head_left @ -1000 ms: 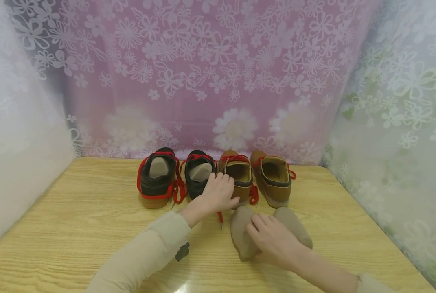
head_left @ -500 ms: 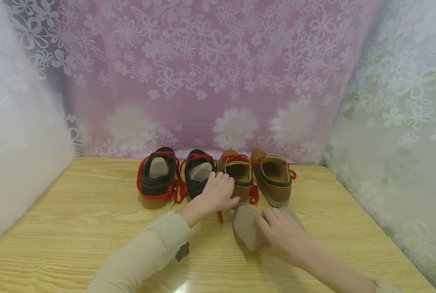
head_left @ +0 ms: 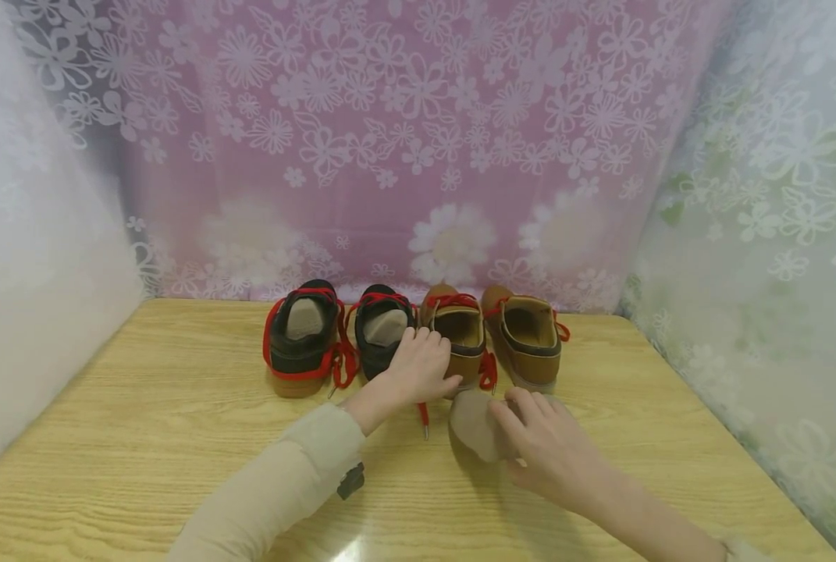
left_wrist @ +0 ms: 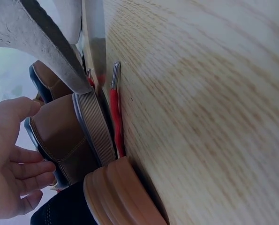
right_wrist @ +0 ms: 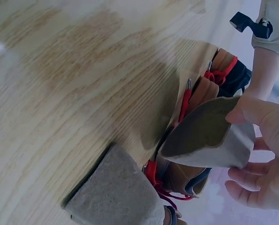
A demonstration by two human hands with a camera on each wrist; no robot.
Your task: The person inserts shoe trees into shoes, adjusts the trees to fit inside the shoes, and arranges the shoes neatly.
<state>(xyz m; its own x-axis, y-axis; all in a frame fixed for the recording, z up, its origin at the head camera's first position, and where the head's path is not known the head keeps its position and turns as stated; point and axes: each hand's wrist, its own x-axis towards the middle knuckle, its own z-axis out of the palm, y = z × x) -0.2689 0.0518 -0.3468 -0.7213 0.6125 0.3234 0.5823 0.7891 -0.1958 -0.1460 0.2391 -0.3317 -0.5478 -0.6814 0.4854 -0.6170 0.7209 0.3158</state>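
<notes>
Your head view is bright, with a small glare (head_left: 350, 549) on the table (head_left: 144, 437); your wrist views look dimmer, the right showing a soft shadow (right_wrist: 165, 103).

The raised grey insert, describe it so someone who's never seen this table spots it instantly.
On the wooden table, find the brown shoes, right of the black pair. Just in front of them, the right grip holds a grey-beige molded insert. Unlike the other loose insert lying on the table, this one is lifted, its hollow side showing in the right wrist view.
</notes>
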